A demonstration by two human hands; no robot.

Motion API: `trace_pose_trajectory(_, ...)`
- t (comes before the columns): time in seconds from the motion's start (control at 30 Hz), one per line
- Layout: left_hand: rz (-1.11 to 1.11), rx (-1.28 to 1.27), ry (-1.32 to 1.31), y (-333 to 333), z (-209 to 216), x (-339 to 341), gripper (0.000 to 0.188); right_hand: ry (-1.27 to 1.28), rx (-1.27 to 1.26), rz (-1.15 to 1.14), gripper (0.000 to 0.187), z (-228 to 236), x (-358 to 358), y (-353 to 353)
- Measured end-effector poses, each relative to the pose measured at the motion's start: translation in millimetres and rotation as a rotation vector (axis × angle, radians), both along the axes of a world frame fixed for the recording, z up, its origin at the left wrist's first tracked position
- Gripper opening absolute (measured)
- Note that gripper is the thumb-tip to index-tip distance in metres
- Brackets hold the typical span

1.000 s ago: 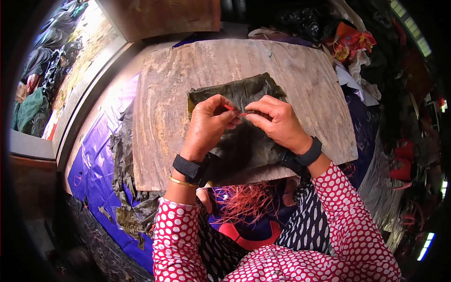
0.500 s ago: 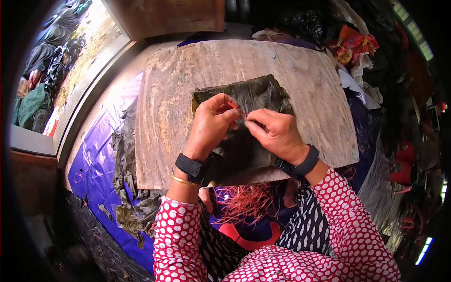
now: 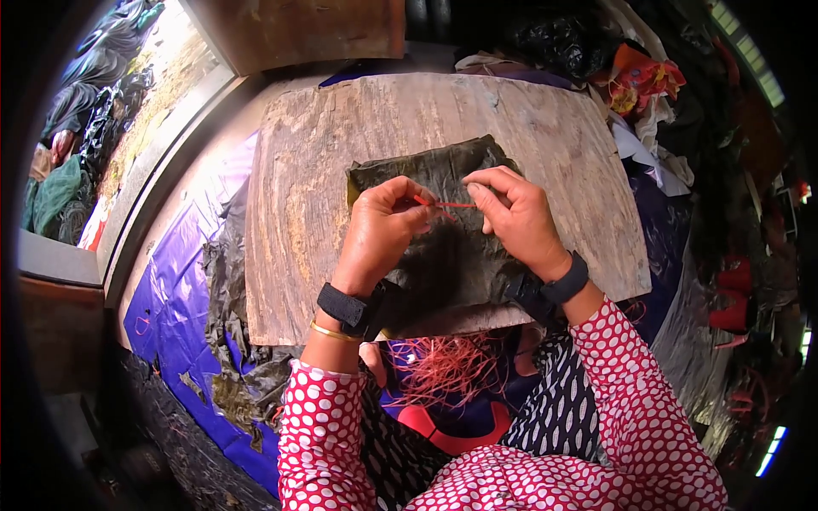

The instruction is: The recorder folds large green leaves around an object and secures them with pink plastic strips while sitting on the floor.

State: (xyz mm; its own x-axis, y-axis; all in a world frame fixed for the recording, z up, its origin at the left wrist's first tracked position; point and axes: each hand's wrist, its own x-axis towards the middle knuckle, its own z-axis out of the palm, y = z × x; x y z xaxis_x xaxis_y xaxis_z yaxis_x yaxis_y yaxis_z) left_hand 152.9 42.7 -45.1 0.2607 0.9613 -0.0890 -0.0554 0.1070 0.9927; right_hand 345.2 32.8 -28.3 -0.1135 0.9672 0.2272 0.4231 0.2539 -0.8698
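A short length of red plastic string (image 3: 450,204) is stretched between my two hands. My left hand (image 3: 383,226) pinches one end between thumb and forefinger. The other end is in the pinched fingers of my right hand (image 3: 517,213), and a small loose tail hangs near the middle. Just below lies a dark, crumpled plastic sheet (image 3: 452,260), roughly square, partly covered by my hands. It rests on a worn wooden board (image 3: 315,153).
A tangled heap of red strings (image 3: 443,370) lies below the board's near edge, between my feet. Purple plastic sheeting (image 3: 175,281) and crumpled dark plastic (image 3: 228,298) spread to the left. An orange-red bag (image 3: 635,81) sits at the far right.
My right hand has moved away to the right and slightly up, drawing the red string out into a straight line. My left hand has stayed almost in place.
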Motion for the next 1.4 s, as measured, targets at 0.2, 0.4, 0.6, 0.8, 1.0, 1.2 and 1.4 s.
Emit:
trace_pose_trajectory(0.2,-0.062,0.192,-0.033,-5,-2,5,0.008,0.187,-0.348,0.085,0.021,-3,-7,-1)
trace_pose_trajectory(0.4,-0.093,0.261,0.006,-8,-1,9,0.010,0.276,-0.562,0.144,0.025,-2,-8,1)
trace_pose_trajectory(0.6,-0.087,0.293,0.060,-9,-3,12,0.009,0.692,-0.739,0.121,0.019,-6,-8,2)
trace_pose_trajectory(0.8,0.034,0.161,-0.004,-6,-11,11,0.008,0.089,-0.196,-0.062,0.011,-8,-13,1)
trace_pose_trajectory(1.0,0.101,0.026,-0.054,-5,-9,13,0.008,-0.306,0.130,-0.127,0.008,-15,-10,5)
trace_pose_trajectory(1.2,0.073,0.021,-0.086,-8,-3,12,0.009,-0.198,0.080,-0.096,0.009,-25,-7,10)
trace_pose_trajectory(1.4,-0.084,0.079,-0.098,-7,-4,11,0.011,-0.021,-0.048,-0.040,0.014,-26,-1,16)
